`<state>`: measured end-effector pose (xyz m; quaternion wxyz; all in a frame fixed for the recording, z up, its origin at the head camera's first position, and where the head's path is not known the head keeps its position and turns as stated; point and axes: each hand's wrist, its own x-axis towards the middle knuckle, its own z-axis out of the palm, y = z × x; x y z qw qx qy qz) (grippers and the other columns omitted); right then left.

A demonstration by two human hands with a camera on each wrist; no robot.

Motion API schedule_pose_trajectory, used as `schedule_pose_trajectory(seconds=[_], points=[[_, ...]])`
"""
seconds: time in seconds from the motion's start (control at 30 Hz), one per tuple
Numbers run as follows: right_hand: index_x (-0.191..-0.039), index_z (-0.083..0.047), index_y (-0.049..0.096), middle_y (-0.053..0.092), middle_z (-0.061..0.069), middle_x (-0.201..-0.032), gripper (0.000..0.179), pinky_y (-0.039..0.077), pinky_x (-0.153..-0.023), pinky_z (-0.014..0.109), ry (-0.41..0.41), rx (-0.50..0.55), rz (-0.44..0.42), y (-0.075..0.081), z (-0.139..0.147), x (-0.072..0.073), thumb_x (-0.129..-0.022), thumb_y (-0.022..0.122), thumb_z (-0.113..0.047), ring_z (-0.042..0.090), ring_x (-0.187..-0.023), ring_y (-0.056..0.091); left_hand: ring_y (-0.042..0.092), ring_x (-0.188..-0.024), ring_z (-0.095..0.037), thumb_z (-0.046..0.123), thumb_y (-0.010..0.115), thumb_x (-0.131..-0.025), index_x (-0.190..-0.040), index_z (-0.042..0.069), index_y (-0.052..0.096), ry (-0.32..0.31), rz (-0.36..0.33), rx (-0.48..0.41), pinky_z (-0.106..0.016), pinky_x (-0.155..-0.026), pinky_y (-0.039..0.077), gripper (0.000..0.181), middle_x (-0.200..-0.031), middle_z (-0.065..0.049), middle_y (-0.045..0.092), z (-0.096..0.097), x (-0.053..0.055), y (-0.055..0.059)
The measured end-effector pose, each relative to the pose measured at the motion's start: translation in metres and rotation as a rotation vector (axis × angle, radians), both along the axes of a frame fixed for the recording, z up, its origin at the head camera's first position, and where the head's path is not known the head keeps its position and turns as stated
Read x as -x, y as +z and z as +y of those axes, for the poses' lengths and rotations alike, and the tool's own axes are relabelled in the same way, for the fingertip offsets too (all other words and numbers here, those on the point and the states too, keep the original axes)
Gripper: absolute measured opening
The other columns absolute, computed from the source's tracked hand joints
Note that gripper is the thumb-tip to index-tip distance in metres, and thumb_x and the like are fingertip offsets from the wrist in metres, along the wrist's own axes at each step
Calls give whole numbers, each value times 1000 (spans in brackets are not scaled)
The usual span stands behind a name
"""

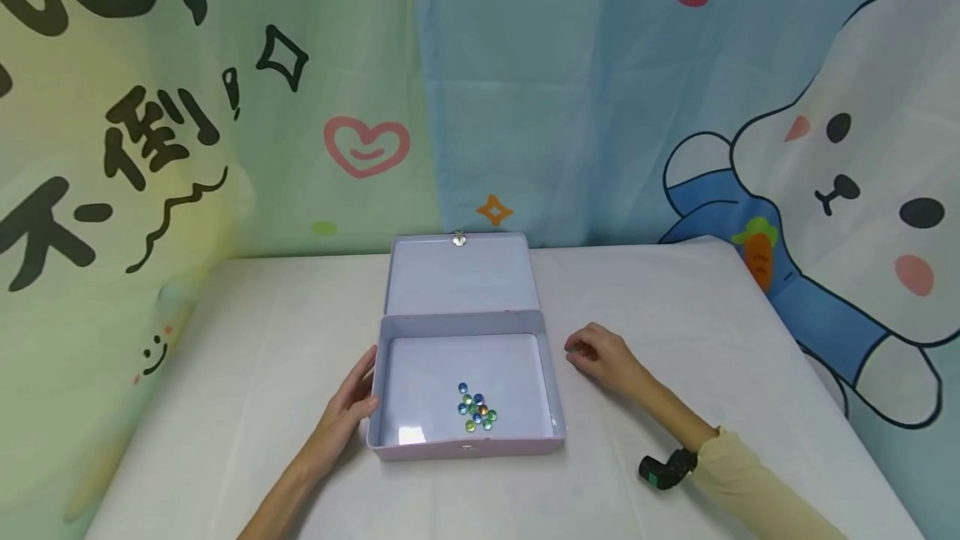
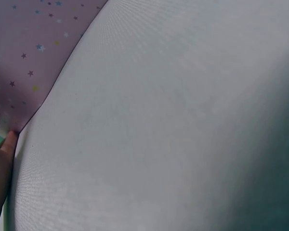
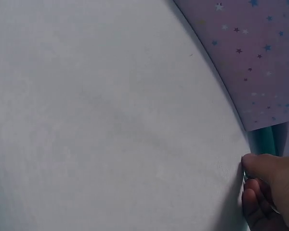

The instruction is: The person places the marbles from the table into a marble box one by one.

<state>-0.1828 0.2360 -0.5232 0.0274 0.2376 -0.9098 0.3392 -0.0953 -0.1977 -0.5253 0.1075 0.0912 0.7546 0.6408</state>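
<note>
An open tin box (image 1: pixel 467 449) with a pale inside sits on the white cloth, its lid tipped back. Several glass marbles (image 1: pixel 477 408), blue, green and amber, lie clustered on the box floor. Along the box's left wall rests my left hand (image 1: pixel 343 417), fingers extended against the outside and thumb at the rim. To the right of the box, low over the cloth, my right hand (image 1: pixel 604 359) pinches a small greenish glass marble (image 1: pixel 571 350) between thumb and fingertips. The right wrist view shows the marble (image 3: pixel 245 176) mostly covered by the fingers.
The raised lid (image 1: pixel 461 277) has a metal clasp (image 1: pixel 459 238) on its far edge. White cloth (image 1: pixel 660 298) covers the table, and a printed curtain (image 1: pixel 517 90) hangs behind it. A black wrist camera (image 1: pixel 667 470) is strapped to the right wrist.
</note>
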Motion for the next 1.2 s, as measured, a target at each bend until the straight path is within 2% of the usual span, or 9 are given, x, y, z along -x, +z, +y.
schedule_pose_trajectory(seconds=[0.1, 0.27, 0.5, 0.6, 0.77, 1.2], points=[[-93, -5, 67, 60, 2, -83, 11, 47, -65, 19, -16, -4, -18, 0, 0, -1, -83, 72, -6, 4, -74, 52, 23, -146, -44, 17, 43, -99, -155, 31, 17, -6, 5, 1, -53, -109, 29, 64, -164, -7, 15, 0, 0, -1], [-95, -7, 67, 60, 0, -84, 12, 46, -66, 18, -43, 3, -76, -4, 2, 1, -85, 72, -9, 3, -74, 50, 24, -146, -43, 17, 44, -99, -155, 32, 18, -1, 8, 8, -49, -109, 31, 64, -164, -6, 16, 0, -1, -2], [-94, -7, 67, 59, -1, -82, 12, 44, -64, 18, -64, 29, -101, -6, 3, 2, -84, 73, -11, 1, -72, 48, 25, -147, -41, 18, 44, -99, -155, 33, 18, 6, 6, 12, -45, -110, 31, 64, -164, -5, 17, 0, 0, -3], [-95, -7, 67, 59, -1, -82, 12, 44, -63, 18, -73, 38, -114, -6, 3, 3, -85, 73, -11, 0, -72, 48, 25, -146, -40, 18, 45, -99, -155, 33, 18, 7, 6, 11, -37, -109, 32, 64, -164, -6, 17, -1, 0, -3], [-95, -6, 67, 60, 0, -82, 13, 44, -64, 18, -99, 40, -129, -7, 2, 1, -84, 73, -12, 0, -72, 48, 25, -147, -40, 17, 45, -99, -155, 33, 18, 1, -1, -6, -13, -101, 33, 64, -164, -5, 16, -1, 0, -4], [-94, -6, 68, 61, 1, -81, 13, 44, -64, 18, -120, 59, -117, -7, 1, 0, -84, 74, -13, 1, -71, 49, 23, -147, -41, 15, 45, -99, -155, 32, 18, -4, 13, -24, -11, -100, 32, 65, -164, -6, 16, -1, 0, -3]])
